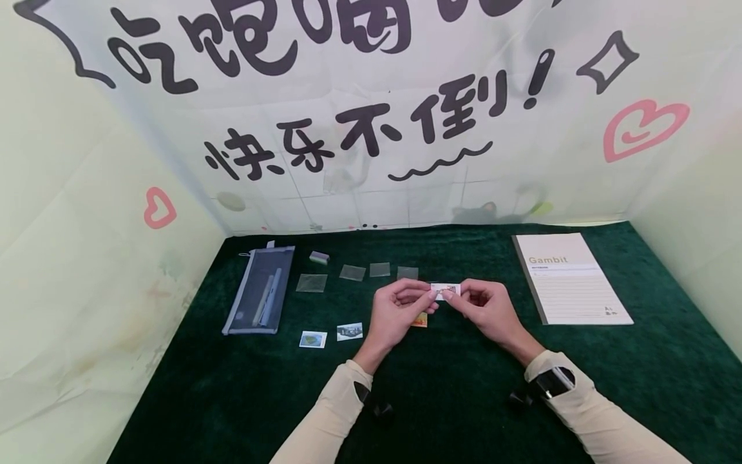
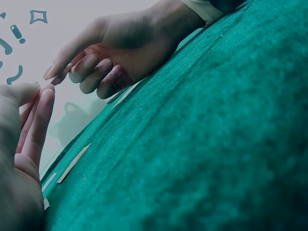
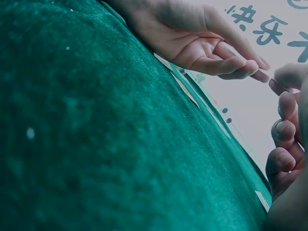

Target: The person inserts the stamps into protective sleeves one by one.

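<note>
In the head view, a small white stamp with a printed picture [image 1: 445, 290] is pinched between both hands above the green cloth. My left hand [image 1: 400, 309] holds its left end between thumb and fingers; my right hand [image 1: 489, 309] grips the right end, its other fingers curled beneath. Under the left fingertips lies an orange stamp [image 1: 420, 320], partly hidden. Two more picture stamps lie to the left, a blue-green one [image 1: 313, 339] and a grey-blue one [image 1: 350, 332]. Both wrist views show the left hand [image 2: 24, 139] and right hand [image 3: 288, 120] meeting fingertip to fingertip; the stamp barely shows there.
Several clear plastic sleeves [image 1: 312, 283] lie in a row behind the stamps. A mesh zip pouch [image 1: 243, 296] with pens inside is at the left, with a small eraser-like block [image 1: 319, 258] beside it. A notebook [image 1: 570, 283] lies at the right. Printed fabric walls stand around the table.
</note>
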`<state>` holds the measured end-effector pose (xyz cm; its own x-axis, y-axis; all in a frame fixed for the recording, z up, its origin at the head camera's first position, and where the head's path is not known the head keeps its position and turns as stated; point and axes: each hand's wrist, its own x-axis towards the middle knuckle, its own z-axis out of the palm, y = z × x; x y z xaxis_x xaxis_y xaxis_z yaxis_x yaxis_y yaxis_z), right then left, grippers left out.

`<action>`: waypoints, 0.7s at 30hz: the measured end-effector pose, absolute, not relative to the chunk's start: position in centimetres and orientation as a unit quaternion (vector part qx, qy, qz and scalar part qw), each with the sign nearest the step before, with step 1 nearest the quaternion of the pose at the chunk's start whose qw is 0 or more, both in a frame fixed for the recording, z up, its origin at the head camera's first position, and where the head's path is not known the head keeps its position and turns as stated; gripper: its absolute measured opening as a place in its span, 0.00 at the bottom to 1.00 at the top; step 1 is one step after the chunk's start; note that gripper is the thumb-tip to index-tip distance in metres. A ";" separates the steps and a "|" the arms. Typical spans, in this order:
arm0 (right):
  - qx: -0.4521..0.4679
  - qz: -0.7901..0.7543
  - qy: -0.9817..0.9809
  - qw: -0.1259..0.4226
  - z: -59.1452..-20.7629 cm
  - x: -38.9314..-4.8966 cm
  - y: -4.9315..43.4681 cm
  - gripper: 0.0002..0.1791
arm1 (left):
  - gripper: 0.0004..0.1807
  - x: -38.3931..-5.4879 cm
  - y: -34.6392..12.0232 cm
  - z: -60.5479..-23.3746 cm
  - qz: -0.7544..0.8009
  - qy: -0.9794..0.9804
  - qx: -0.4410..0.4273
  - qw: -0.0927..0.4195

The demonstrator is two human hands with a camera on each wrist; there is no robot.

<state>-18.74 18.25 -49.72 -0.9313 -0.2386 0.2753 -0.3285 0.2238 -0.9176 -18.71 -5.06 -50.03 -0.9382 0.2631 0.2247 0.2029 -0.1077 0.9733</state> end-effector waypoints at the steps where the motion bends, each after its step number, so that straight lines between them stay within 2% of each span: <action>1: 0.183 0.596 -0.781 0.040 -49.7 -18.7 18.3 0.08 | 0.14 -18.7 -5.0 -50.0 0.724 0.667 0.176 0.020; 10: 0.179 0.620 -0.761 0.072 -49.8 -18.9 18.4 0.04 | 0.13 -18.6 -5.0 -49.9 0.727 0.664 0.173 0.015; 21: 0.197 0.602 -0.772 0.054 -49.7 -18.8 18.4 0.05 | 0.19 -18.7 -5.1 -50.1 0.725 0.661 0.190 0.028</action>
